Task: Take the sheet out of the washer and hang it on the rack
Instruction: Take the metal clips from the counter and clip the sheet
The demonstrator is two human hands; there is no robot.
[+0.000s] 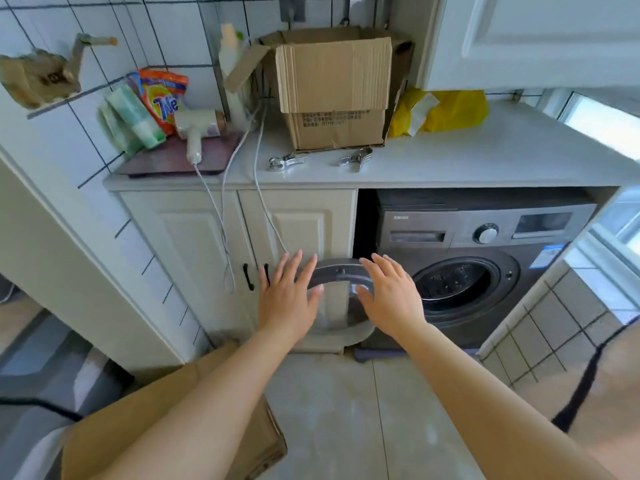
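A dark grey front-loading washer [485, 237] stands under the white counter at the right. Its round door [341, 273] is swung open to the left, and the drum opening [453, 282] shows dark metal with no sheet visible inside. My left hand [289, 296] is stretched out with straight fingers in front of the door's left side. My right hand [391, 296] is spread the same way at the door's right side. Neither hand holds anything. No rack is in view.
On the counter [485, 157] stand a cardboard box [332, 88], a yellow bag [450, 112], two metal clips [287, 161], a hair dryer [197, 129] and a detergent bag [164, 98]. Cords [221, 230] hang over the cupboard doors. A flat cardboard box [166, 403] lies on the floor at my left.
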